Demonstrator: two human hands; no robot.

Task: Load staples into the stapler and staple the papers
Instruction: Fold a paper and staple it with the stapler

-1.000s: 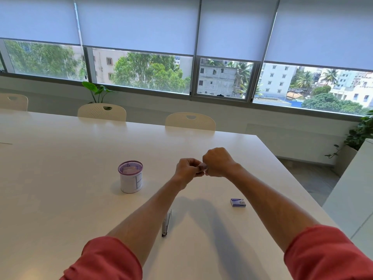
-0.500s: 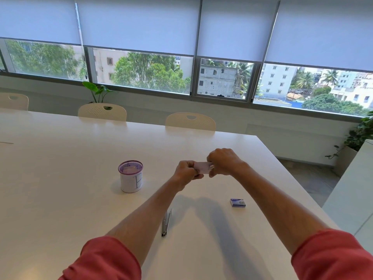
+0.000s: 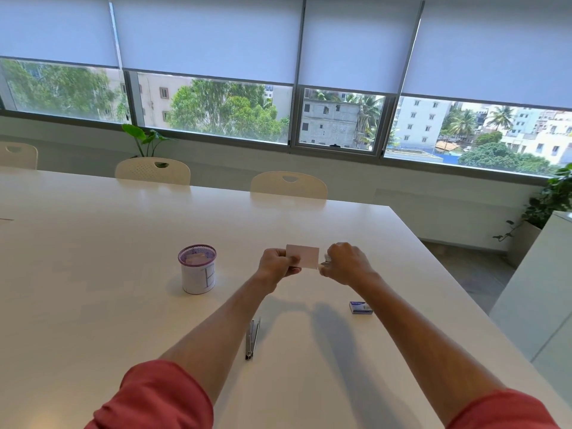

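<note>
**Table stock, left to right: cup, stapler part, paper in two hands, staple box**

White table [image 3: 93,274]: far edge runs at 12 o'clock behind the hands; right edge slants from 1 o'clock down to 4 o'clock, with floor beyond it. Broad bare surface lies at 9 o'clock and between the forearms at 6 o'clock.

Mesh-rimmed cup [image 3: 197,269]: purple rim, white wrap, upright at 9 o'clock of the hands, well apart from them. Pale slips show inside.

Metal stapler piece [image 3: 252,339]: narrow, silver, lying flat at 6 o'clock of the hands, just beside the left forearm, long axis pointing away from the person. Untouched.

Left hand [image 3: 277,265]: raised above the table, forearm stretched forward, fingers curled, thumb pinching the left edge of the paper.

Pink paper [image 3: 302,257]: small rectangle held upright in the air between both hands, clear of the table.

Right hand [image 3: 345,263]: raised level with the left, knuckles up, fingers curled round a small pale object at the paper's right edge; what that object is cannot be made out.

Staple box [image 3: 360,307]: small, blue and white, flat on the table at 5 o'clock of the right hand, just beside the right forearm, near the right edge.

Red sleeves [image 3: 154,397]: pushed up both arms at the bottom edge.
</note>
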